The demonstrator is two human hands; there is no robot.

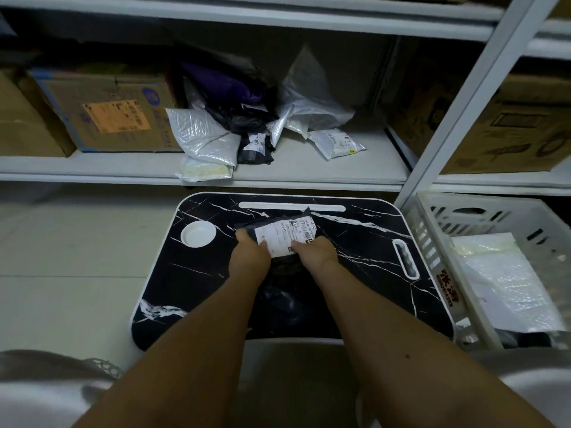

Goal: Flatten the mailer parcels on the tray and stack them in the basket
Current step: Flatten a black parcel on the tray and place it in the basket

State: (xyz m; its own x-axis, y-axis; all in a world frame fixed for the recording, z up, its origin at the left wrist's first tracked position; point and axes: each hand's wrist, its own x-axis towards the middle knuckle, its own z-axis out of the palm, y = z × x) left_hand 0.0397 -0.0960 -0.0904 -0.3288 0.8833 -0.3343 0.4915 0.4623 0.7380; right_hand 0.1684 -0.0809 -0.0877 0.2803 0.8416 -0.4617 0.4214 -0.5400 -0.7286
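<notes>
The person's left hand [247,257] and right hand [315,253] each pinch an edge of the black labelled mailer [282,234] on the marble-patterned tray [370,242], where slick film could slip free before reaching the white basket [432,239].

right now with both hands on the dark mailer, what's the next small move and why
Probably press and smooth it flat. Both the left hand and right hand grip the near edge of the mailer, which looks bunched and raised on the tray. It likely needs flattening before going into the basket at the right.
</notes>
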